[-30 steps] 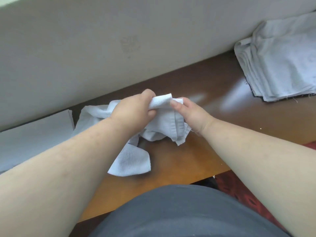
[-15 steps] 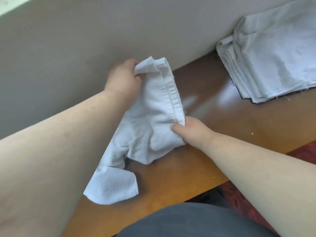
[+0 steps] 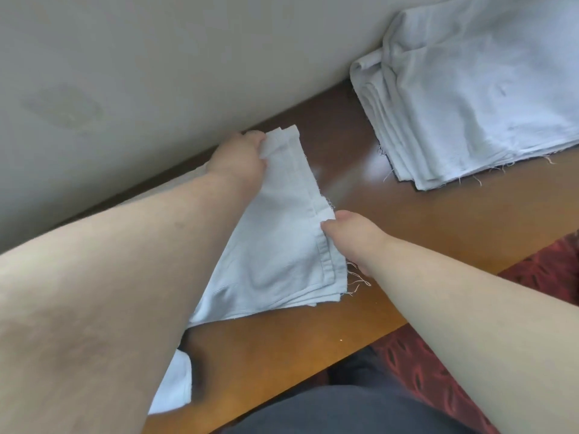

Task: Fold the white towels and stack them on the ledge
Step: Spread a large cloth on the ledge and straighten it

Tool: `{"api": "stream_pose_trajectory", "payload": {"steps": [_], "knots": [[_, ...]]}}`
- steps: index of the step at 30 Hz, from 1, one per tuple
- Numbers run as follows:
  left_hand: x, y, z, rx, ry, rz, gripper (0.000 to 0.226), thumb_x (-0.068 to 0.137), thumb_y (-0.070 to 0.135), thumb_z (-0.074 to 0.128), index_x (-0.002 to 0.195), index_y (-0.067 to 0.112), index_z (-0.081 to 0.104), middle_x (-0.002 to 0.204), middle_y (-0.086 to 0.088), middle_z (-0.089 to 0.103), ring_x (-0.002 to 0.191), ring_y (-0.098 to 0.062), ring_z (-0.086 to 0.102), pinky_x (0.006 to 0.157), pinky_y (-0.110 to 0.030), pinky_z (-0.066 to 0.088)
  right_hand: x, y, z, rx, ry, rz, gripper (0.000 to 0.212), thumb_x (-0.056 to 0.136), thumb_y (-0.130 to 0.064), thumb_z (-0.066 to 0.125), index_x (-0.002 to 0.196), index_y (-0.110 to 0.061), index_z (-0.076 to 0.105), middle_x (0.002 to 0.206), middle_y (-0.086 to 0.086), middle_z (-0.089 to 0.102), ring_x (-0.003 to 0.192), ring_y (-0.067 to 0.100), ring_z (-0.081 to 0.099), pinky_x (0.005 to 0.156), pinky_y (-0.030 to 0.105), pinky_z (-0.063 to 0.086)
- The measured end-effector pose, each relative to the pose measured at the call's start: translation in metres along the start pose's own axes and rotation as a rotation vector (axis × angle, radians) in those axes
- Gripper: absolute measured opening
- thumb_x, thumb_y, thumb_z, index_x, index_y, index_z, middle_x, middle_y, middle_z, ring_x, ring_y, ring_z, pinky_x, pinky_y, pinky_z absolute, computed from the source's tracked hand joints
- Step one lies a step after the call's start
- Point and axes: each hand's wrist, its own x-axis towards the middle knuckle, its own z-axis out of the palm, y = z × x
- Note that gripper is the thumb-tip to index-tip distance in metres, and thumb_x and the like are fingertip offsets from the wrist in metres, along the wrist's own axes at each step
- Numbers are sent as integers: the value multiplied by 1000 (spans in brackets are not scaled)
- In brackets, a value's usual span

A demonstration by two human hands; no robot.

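A white towel (image 3: 275, 245) hangs stretched between my hands over the brown wooden ledge (image 3: 423, 214). My left hand (image 3: 238, 158) pinches its far corner close to the wall. My right hand (image 3: 354, 236) pinches the hemmed edge nearer to me. The towel's lower part drapes onto the ledge, partly hidden under my left forearm. At the right rear, a stack of folded white towels (image 3: 470, 98) lies on the ledge against the wall.
A beige wall (image 3: 156, 73) runs along the back of the ledge. Another piece of white cloth (image 3: 175, 383) shows under my left forearm at the ledge's front. Red patterned carpet (image 3: 438, 371) lies below the ledge's front edge.
My hands have drawn apart along the towel's hem, spreading it from a bunched lump into a stretched sheet, and have lowered it toward the ledge. The view has shifted right, toward the stack.
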Motion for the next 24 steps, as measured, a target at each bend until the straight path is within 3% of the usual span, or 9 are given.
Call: {"api": "stream_pose_trajectory", "payload": {"steps": [5, 7, 10, 13, 19, 21, 23, 24], "knots": [[-42, -5, 27, -106, 32, 48, 62, 93, 24, 58, 149, 27, 33, 151, -3, 35, 138, -21, 33, 110, -31, 29, 0, 0, 5, 34, -53, -56, 33, 79, -64, 64, 89, -32, 61, 89, -17, 66, 85, 5, 62, 67, 24, 44], [-64, -8, 38, -164, 29, 57, 59, 95, 26, 56, 149, 30, 32, 156, 2, 26, 143, -17, 24, 114, -30, 24, -1, -2, 5, 44, -115, -112, 34, 76, -60, 71, 97, -33, 67, 93, -16, 72, 91, 7, 67, 78, 26, 51], [-98, -14, 47, -158, 102, 50, 52, 96, 29, 52, 146, 30, 38, 154, 2, 31, 140, -19, 28, 112, -32, 26, 2, -1, 3, -67, -135, -163, 36, 81, -42, 73, 113, -26, 68, 102, -8, 74, 98, 15, 68, 93, 34, 52], [-128, -29, 46, -160, 156, 15, 47, 97, 32, 50, 143, 28, 42, 148, 1, 40, 135, -21, 34, 111, -33, 27, 7, 5, -6, -208, -2, -154, 32, 84, -35, 71, 113, -23, 65, 100, -7, 71, 95, 16, 66, 81, 28, 51], [-184, -81, 28, -140, 162, -99, 44, 98, 33, 47, 142, 27, 45, 145, 1, 44, 133, -21, 38, 111, -31, 27, 6, 2, -13, -474, 280, -78, 49, 86, -42, 68, 124, -15, 52, 119, 10, 64, 104, 31, 60, 79, 29, 41], [-221, -115, 22, -177, 230, -207, 43, 98, 33, 48, 141, 26, 46, 144, 1, 46, 133, -21, 38, 110, -31, 27, 0, -6, 11, -579, 379, -111, 67, 84, -37, 69, 139, -16, 37, 134, 14, 54, 119, 36, 53, 90, 37, 43], [-236, -124, 18, -190, 286, -233, 42, 98, 32, 48, 139, 25, 48, 141, 0, 49, 131, -21, 39, 112, -32, 24, -9, -22, 17, -644, 553, -180, 86, 78, -33, 69, 149, -21, 23, 149, 12, 35, 134, 37, 36, 105, 47, 34], [-252, -133, 16, -186, 356, -268, 40, 98, 32, 48, 138, 24, 49, 139, 0, 51, 131, -20, 39, 114, -34, 21, -14, -32, 36, -696, 558, -285, 89, 78, -33, 69, 151, -23, 20, 154, 10, 29, 138, 35, 30, 109, 49, 29]]}}
